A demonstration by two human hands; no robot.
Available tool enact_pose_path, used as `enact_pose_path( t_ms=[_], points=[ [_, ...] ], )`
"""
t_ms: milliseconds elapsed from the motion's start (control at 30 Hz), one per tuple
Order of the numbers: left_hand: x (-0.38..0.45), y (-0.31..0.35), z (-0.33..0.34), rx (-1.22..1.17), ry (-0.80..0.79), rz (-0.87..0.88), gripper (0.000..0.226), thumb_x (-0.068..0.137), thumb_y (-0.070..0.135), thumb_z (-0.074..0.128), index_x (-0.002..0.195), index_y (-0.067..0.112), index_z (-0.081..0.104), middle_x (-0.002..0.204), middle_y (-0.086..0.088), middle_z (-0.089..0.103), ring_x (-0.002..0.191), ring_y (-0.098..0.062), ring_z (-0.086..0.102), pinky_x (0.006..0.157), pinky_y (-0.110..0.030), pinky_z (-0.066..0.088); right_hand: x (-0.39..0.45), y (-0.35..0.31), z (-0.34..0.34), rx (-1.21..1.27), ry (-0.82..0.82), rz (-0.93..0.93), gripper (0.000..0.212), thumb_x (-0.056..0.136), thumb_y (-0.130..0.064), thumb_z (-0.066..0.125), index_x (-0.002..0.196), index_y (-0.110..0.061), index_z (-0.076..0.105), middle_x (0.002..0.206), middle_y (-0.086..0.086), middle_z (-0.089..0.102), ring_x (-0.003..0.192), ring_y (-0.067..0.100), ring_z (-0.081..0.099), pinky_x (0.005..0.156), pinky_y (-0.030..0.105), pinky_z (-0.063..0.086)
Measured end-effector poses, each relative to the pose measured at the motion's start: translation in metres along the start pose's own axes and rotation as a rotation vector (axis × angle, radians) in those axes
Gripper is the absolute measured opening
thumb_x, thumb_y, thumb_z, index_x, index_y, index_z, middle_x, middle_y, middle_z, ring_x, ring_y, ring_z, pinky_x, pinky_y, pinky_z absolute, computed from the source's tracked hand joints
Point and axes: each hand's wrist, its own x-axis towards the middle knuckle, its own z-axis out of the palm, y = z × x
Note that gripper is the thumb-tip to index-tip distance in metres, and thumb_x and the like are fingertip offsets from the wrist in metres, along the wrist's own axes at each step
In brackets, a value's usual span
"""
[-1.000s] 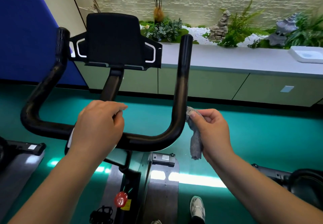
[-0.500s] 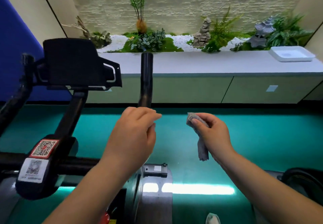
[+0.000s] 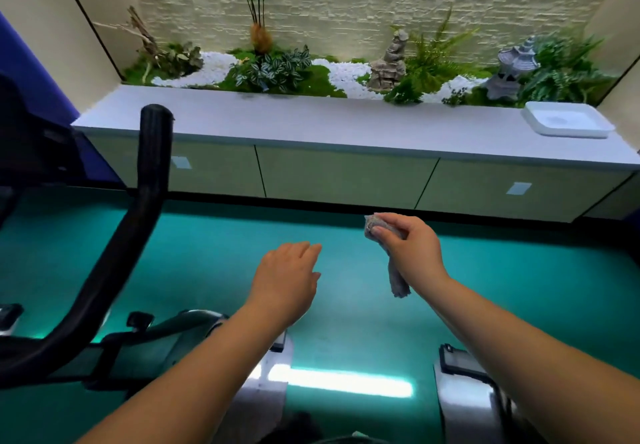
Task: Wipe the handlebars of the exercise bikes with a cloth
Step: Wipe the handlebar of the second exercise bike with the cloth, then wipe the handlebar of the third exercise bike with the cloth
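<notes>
Both arms extended forward over the teal floor (image 3: 519, 270), hands in free air. Left hand (image 3: 287, 281) palm down, fingers loosely spread, holding nothing, clear of the black handlebar (image 3: 145, 201) well off to its left. Right hand (image 3: 412, 249) bent down at the wrist, fingers pinched around a grey cloth (image 3: 394, 277); cloth tail hangs below the fist. Cloth not touching the handlebar.

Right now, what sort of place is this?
Probably a gym or fitness room: an exercise bike's black handlebar at left, teal sports flooring, and a second machine's base by the right arm.
</notes>
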Motion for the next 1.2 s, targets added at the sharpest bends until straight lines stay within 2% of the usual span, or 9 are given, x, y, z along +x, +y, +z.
enact_pose_path(
  t_ms=[100, 200, 333, 500, 600, 867, 1000, 1100, 1200],
  points=[
    [0.020, 0.002, 0.017, 0.051, -0.062, -0.044, 0.052, 0.095, 0.039, 0.043, 0.143, 0.025, 0.030, 0.141, 0.004, 0.044, 0.125, -0.022, 0.042, 0.100, -0.036, 0.035, 0.025, 0.011, -0.005, -0.017, -0.010, 0.035, 0.018, 0.080, -0.033, 0.071, 0.093, -0.045, 0.069, 0.081, -0.005, 0.072, 0.073, 0.004, 0.066, 0.064, 0.009, 0.042],
    [0.042, -0.006, 0.029, 0.076, -0.112, -0.069, 0.054, 0.096, 0.038, 0.041, 0.146, 0.025, 0.025, 0.146, 0.002, 0.038, 0.130, -0.022, 0.037, 0.105, -0.037, 0.029, 0.052, 0.020, -0.002, -0.040, -0.047, 0.030, 0.010, 0.080, -0.037, 0.067, 0.077, -0.046, 0.067, 0.062, 0.001, 0.069, 0.052, 0.011, 0.062, 0.045, 0.005, 0.038],
    [0.079, -0.025, 0.042, 0.090, -0.154, -0.108, 0.055, 0.098, 0.038, 0.040, 0.148, 0.025, 0.021, 0.153, 0.001, 0.028, 0.139, -0.022, 0.026, 0.113, -0.041, 0.018, 0.104, 0.031, 0.011, -0.077, -0.072, 0.049, 0.003, 0.082, -0.036, 0.067, 0.082, -0.032, 0.066, 0.064, -0.012, 0.066, 0.062, -0.005, 0.059, 0.054, 0.018, 0.039],
    [0.131, -0.053, 0.063, 0.077, -0.230, -0.151, 0.055, 0.098, 0.037, 0.039, 0.148, 0.024, 0.018, 0.155, -0.001, 0.024, 0.141, -0.024, 0.021, 0.115, -0.045, 0.014, 0.170, 0.036, 0.034, -0.086, -0.112, 0.077, 0.011, 0.085, -0.042, 0.060, 0.082, -0.031, 0.059, 0.049, 0.005, 0.063, 0.063, -0.001, 0.062, 0.062, 0.025, 0.043],
    [0.158, -0.064, 0.071, 0.062, -0.247, -0.166, 0.056, 0.096, 0.037, 0.044, 0.146, 0.024, 0.023, 0.152, -0.001, 0.031, 0.139, -0.023, 0.027, 0.113, -0.044, 0.019, 0.198, 0.032, 0.043, -0.093, -0.208, 0.125, 0.023, 0.083, -0.050, 0.054, 0.086, -0.027, 0.053, 0.035, 0.012, 0.052, 0.033, 0.020, 0.055, 0.047, 0.026, 0.046],
    [0.207, -0.112, 0.070, 0.035, -0.209, -0.280, 0.057, 0.096, 0.038, 0.042, 0.148, 0.024, 0.023, 0.151, 0.001, 0.034, 0.139, -0.021, 0.027, 0.114, -0.041, 0.016, 0.274, 0.009, 0.089, -0.170, -0.392, 0.190, 0.016, 0.084, -0.052, 0.050, 0.090, -0.038, 0.048, 0.044, 0.029, 0.053, 0.030, 0.039, 0.051, 0.037, 0.034, 0.049],
    [0.219, -0.147, 0.071, 0.055, -0.249, -0.417, 0.058, 0.096, 0.040, 0.038, 0.148, 0.023, 0.020, 0.151, 0.000, 0.032, 0.136, -0.022, 0.030, 0.112, -0.041, 0.020, 0.323, 0.001, 0.140, -0.148, -0.447, 0.102, 0.012, 0.089, -0.046, 0.052, 0.093, -0.035, 0.054, 0.048, 0.018, 0.057, 0.034, 0.033, 0.055, 0.038, 0.036, 0.051],
    [0.223, -0.178, 0.074, 0.093, -0.331, -0.559, 0.059, 0.099, 0.042, 0.032, 0.151, 0.024, 0.010, 0.156, 0.001, 0.023, 0.140, -0.021, 0.023, 0.114, -0.041, 0.015, 0.364, 0.000, 0.184, -0.159, -0.475, -0.028, 0.011, 0.088, -0.039, 0.060, 0.095, -0.031, 0.060, 0.079, -0.005, 0.066, 0.067, 0.009, 0.062, 0.057, 0.023, 0.044],
    [0.231, -0.203, 0.074, 0.100, -0.341, -0.691, 0.060, 0.100, 0.043, 0.027, 0.152, 0.022, 0.006, 0.157, 0.000, 0.020, 0.142, -0.023, 0.021, 0.115, -0.041, 0.015, 0.402, -0.010, 0.226, -0.178, -0.600, -0.114, 0.005, 0.089, -0.038, 0.060, 0.086, -0.035, 0.058, 0.071, -0.012, 0.065, 0.066, -0.004, 0.060, 0.057, 0.020, 0.039]
  ],
)
